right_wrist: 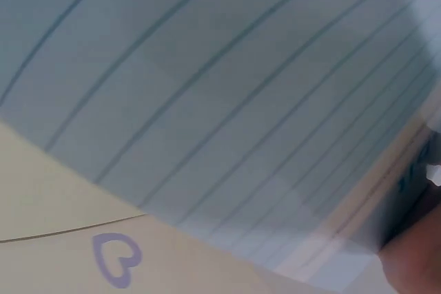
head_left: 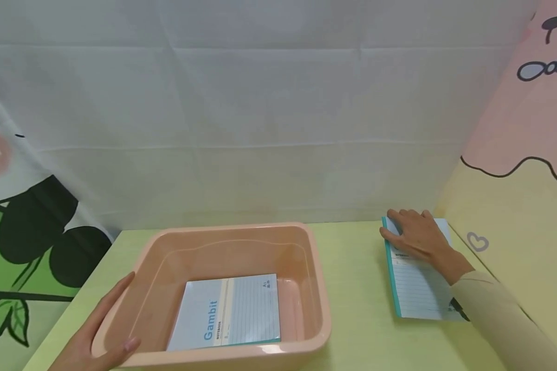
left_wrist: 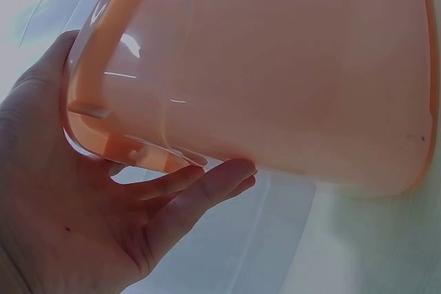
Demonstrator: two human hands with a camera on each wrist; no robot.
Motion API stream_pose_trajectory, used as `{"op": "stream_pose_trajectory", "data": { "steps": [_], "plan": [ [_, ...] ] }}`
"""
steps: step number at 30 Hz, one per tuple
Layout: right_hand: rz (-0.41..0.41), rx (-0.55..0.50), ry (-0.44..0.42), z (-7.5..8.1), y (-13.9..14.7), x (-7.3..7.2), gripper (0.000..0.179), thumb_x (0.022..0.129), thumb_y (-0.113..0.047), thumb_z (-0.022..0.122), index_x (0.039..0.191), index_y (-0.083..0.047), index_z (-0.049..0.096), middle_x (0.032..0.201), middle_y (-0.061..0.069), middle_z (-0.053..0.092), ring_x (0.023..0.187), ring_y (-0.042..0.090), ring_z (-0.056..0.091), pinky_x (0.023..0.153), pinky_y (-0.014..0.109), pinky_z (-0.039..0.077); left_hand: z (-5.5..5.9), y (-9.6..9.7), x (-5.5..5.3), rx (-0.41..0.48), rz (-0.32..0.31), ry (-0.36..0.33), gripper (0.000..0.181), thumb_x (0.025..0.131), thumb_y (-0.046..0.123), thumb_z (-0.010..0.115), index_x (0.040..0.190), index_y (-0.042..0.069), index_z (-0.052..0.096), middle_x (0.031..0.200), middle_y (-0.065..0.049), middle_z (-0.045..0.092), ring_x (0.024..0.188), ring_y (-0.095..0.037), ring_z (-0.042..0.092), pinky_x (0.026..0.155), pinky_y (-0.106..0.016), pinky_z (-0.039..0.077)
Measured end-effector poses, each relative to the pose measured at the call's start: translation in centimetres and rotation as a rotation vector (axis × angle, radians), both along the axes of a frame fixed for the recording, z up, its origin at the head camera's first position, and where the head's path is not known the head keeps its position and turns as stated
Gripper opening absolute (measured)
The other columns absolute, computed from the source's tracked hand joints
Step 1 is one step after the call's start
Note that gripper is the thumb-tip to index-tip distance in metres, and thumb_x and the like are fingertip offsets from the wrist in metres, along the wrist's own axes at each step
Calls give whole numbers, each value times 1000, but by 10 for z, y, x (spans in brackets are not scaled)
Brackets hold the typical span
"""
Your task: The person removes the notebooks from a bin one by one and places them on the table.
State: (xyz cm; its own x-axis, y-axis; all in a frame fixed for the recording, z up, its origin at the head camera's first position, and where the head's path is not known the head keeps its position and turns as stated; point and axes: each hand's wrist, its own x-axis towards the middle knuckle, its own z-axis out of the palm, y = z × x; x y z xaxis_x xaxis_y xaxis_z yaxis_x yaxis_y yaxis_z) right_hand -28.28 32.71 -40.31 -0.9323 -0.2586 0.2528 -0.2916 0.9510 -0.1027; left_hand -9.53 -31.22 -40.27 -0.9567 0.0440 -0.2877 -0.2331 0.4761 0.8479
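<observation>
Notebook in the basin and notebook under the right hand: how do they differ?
Place: the basin notebook lies inside the basin; the outer notebook is outside, to its right. Turn: the basin notebook's long side runs left to right; the outer notebook's runs away from the person. Contact: no hand touches the basin notebook; the right hand holds the outer notebook. Both have pale covers with printed lines and teal edges.

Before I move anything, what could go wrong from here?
The left hand holds the tub only around its near left corner, so a knock on the far side might swing or slide it. The right hand grips the right-side notebook toward its far end, so the near end could droop or twist if lifted. The notebook in the tub covers much of its floor, so anything lowered there would probably land on it.
</observation>
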Motion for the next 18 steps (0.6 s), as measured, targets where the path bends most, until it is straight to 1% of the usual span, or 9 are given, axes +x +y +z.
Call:
{"op": "stream_pose_trajectory", "data": {
  "steps": [2, 5, 9, 13, 16, 18],
  "plan": [
    [-5, -1, -21, -4, 7, 0, 64, 103, -51, 52, 146, -4, 56, 138, 26, 64, 125, 47, 60, 94, 62, 39, 0, 1, 0, 9, 0, 3, 94, 102, 33, 63, 159, 61, -7, 147, -24, 34, 96, -18, 68, 74, -33, 59],
    [-12, 0, -41, -11, 16, 0, 65, 103, -53, 51, 146, -4, 56, 138, 27, 64, 125, 48, 60, 93, 61, 39, 1, 2, 1, 39, 11, -24, 95, 101, 33, 63, 158, 63, -6, 147, -25, 34, 97, -20, 68, 75, -35, 60],
    [-3, -9, -62, -18, 24, 1, 66, 103, -53, 52, 146, -4, 56, 139, 28, 62, 128, 49, 57, 98, 65, 37, 3, 3, 1, 61, 25, -68, 95, 100, 35, 64, 156, 65, -7, 149, -26, 32, 99, -24, 67, 75, -37, 61],
    [9, -12, -62, -22, 28, 0, 66, 103, -54, 53, 146, -4, 56, 139, 29, 62, 129, 50, 56, 101, 69, 34, 5, 4, 2, 49, 28, -71, 94, 101, 37, 63, 157, 64, -7, 149, -25, 33, 99, -23, 67, 76, -38, 61],
    [11, 0, -45, -24, 29, -3, 65, 102, -57, 54, 143, -8, 60, 135, 25, 64, 124, 47, 58, 96, 65, 36, 6, 5, 2, 50, 33, -69, 94, 101, 37, 63, 157, 64, -7, 147, -25, 34, 98, -23, 68, 76, -38, 61],
    [9, 1, -44, -25, 28, -4, 65, 101, -60, 54, 144, -12, 61, 134, 22, 64, 123, 45, 58, 97, 65, 36, 7, 5, 3, 53, 37, -72, 94, 101, 37, 63, 157, 64, -7, 148, -25, 34, 99, -24, 68, 76, -38, 61]
  ]
}}
